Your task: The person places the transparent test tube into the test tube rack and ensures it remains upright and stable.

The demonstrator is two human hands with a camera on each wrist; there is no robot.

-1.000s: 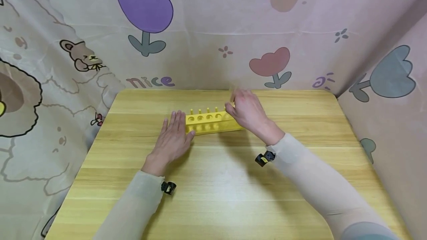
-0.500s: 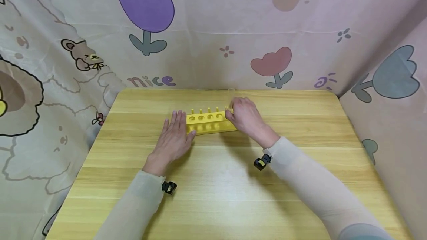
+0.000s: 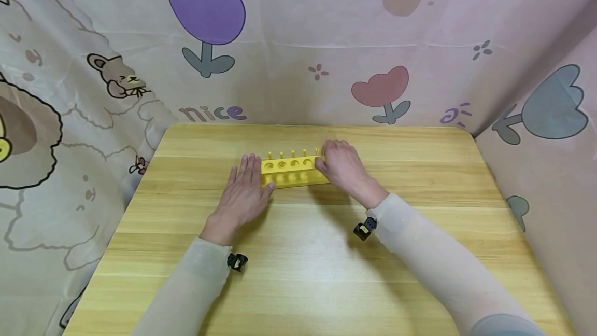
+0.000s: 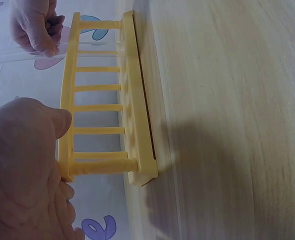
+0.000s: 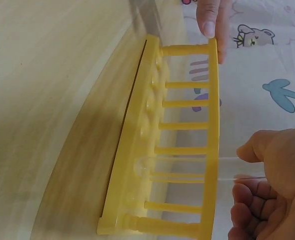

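A yellow test tube rack [image 3: 295, 165] stands on the table, with one row of holes and a row of pegs behind. My left hand [image 3: 239, 191] rests at its left end, fingers straight; the left thumb [image 4: 62, 122] touches the top plate. At the right part of the rack, my right hand [image 3: 345, 166] pinches a clear test tube [image 5: 187, 164] between thumb and fingers. The tube passes through the top plate, and its rounded bottom is at the rack's base. In the head view the right hand hides the rack's right end and most of the tube.
The wooden table [image 3: 298, 263] extends in front of the rack and to both sides. A patterned cloth [image 3: 289, 14] hangs behind the table, with more cloth along the left and right sides.
The right hand has moved down slightly and a little toward me, and the test tube has sunk lower into the rack. The left hand and the rack have stayed in place.
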